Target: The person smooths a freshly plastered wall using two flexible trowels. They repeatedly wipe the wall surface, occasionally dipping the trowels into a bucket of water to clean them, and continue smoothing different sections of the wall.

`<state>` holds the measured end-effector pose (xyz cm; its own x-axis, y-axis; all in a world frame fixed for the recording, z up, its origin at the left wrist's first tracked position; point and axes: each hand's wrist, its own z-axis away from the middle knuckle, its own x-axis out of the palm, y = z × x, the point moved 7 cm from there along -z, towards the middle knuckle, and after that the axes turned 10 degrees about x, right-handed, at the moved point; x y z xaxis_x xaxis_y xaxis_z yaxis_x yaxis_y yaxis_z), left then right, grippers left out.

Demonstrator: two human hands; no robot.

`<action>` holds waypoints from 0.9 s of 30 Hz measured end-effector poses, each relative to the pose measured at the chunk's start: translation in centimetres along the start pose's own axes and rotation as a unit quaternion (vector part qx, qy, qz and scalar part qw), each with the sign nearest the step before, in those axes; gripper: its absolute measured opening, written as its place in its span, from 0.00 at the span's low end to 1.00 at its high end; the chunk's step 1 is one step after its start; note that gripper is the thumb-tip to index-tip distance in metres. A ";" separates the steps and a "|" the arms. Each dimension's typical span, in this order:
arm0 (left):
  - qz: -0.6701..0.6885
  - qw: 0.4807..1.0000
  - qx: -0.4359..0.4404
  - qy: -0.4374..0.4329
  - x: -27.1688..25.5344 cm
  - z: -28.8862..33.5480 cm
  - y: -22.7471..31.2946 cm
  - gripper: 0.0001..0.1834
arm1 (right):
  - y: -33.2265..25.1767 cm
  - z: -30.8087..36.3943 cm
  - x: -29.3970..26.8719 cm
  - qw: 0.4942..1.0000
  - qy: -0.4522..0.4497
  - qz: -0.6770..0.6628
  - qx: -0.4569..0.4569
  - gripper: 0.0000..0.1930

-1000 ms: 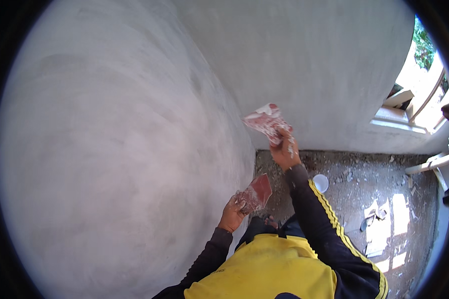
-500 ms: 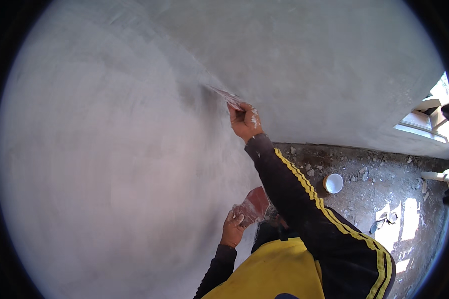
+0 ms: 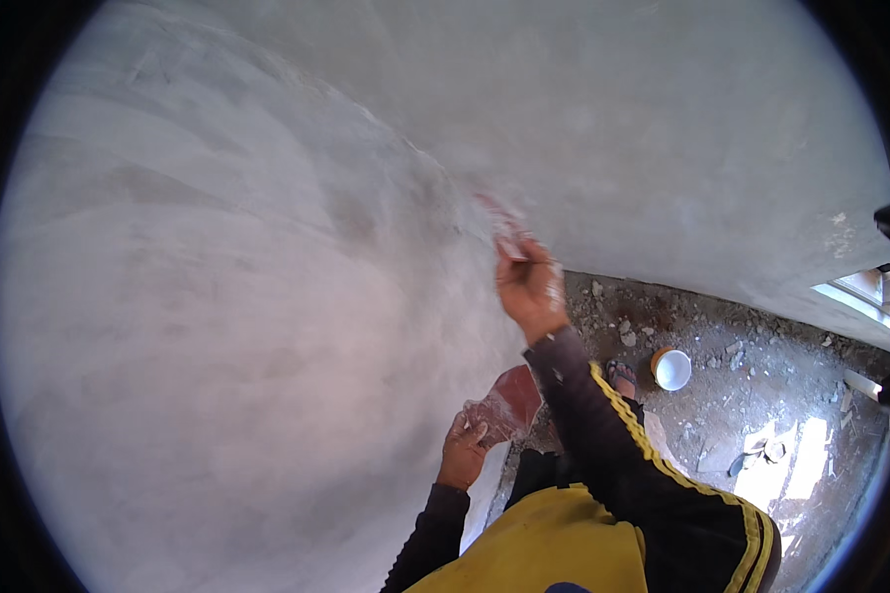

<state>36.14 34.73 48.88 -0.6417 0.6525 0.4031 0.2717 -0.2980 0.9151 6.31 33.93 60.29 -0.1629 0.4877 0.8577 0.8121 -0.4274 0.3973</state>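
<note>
Head view, looking down on both hands. At nine o'clock, see a broad, pale grey plastered wall (image 3: 218,316) with darker patches, meeting a plain, darker grey plastered wall (image 3: 663,128) along a rough corner seam (image 3: 417,150) running from eleven o'clock toward the centre. At six o'clock, with the bare left hand (image 3: 462,457), gripping a flat, angular, dull-red plate (image 3: 516,397) dusted white, with thumb on top. Just right of centre, with the bare right hand (image 3: 531,295), clasping a thin, white-smeared red plate (image 3: 501,219), angled toward one o'clock near the seam; too blurred to tell whether touching the plaster. Judge the step as smoothing the corner; for the next move, probably calls for laying the edge evenly against the seam, with light, steady pressure. Between three and four o'clock, note a round orange bucket, white inside (image 3: 672,370), on the rubble-strewn, grey-brown floor (image 3: 603,316).
</note>
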 end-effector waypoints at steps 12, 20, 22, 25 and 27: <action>-0.017 0.998 -0.057 0.009 -4.4 -9.7 -1.4 0.20 | 2.8 -16.2 -3.9 0.992 0.023 -0.115 -0.049 0.10; -0.005 0.994 -0.103 -0.020 -7.7 -22.1 -2.0 0.19 | -5.4 -20.9 -6.6 0.984 -0.033 -0.151 -0.084 0.12; -0.007 0.992 -0.124 -0.027 -6.7 -22.1 -2.5 0.20 | -8.3 -18.8 -5.6 0.983 -0.022 -0.138 -0.118 0.13; -0.010 0.990 -0.132 -0.057 -4.1 -19.9 -2.8 0.21 | -11.0 -12.3 0.3 0.981 -0.144 -0.112 -0.069 0.14; -0.013 0.989 -0.127 -0.070 -2.3 -17.8 -2.9 0.21 | -13.3 -6.9 4.8 0.962 -0.185 -0.199 -0.038 0.15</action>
<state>24.04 21.70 45.05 -0.5355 0.7475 0.3931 0.0558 -0.4331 0.8996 -9.18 36.72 61.35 -0.2293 0.8560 0.4632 0.6812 -0.1988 0.7046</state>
